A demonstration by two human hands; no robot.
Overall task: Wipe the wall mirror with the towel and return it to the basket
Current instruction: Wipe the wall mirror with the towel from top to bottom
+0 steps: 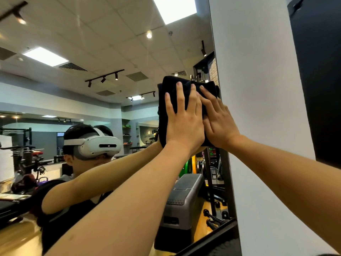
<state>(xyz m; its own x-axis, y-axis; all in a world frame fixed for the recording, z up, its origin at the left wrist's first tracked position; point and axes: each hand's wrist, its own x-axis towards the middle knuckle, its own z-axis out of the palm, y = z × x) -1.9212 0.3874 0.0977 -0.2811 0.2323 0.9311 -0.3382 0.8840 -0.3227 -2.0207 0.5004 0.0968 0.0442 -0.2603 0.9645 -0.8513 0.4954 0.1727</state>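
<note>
A folded black towel (167,93) is pressed flat against the wall mirror (103,100), high up near the mirror's right edge. My left hand (183,121) lies on the towel with straight fingers spread upward. My right hand (215,117) presses beside it, fingers straight and partly overlapping the left hand. Both arms reach up and forward. The basket is not in view.
The mirror's dark frame (224,163) runs down beside a white wall (258,108). A black punching bag (319,80) hangs at the far right. The mirror reflects a person wearing a headset, a grey bench, weight plates and gym machines.
</note>
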